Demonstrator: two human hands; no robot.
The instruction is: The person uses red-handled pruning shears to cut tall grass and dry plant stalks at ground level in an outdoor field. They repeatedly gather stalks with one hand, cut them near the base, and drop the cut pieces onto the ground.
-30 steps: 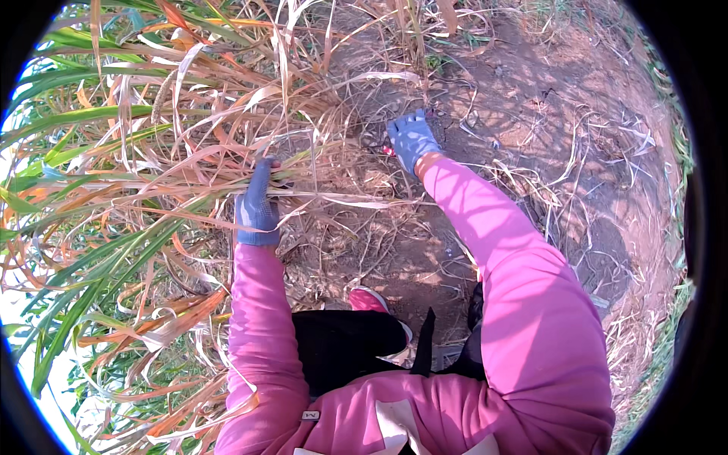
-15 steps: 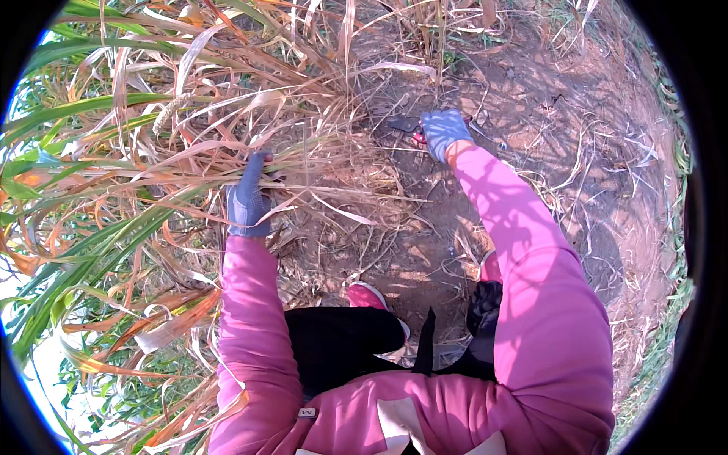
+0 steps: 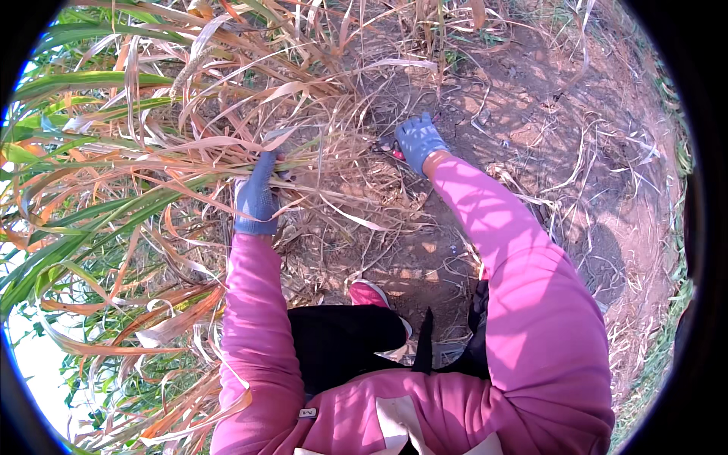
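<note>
Left of centre, the left hand (image 3: 256, 199) has its grip wrapped round dry stalks (image 3: 305, 161), one bunch gathered, with plenty of leafy growth (image 3: 102, 80) ungathered at upper left! Upper centre, the right hand (image 3: 419, 142) curls round a red handle (image 3: 398, 154), seemingly a tool's.

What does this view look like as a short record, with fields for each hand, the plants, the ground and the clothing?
Left hand: blue-grey glove, closed around leafy stalks
Right hand: blue-grey glove, closed on a tool; a red part shows, the rest is hard to make out
Plants: green and dry brown leaves, mostly at left
Ground: brown soil strewn with dry straw
Clothing: pink sleeves, black trousers, pinkish-red shoe
</note>
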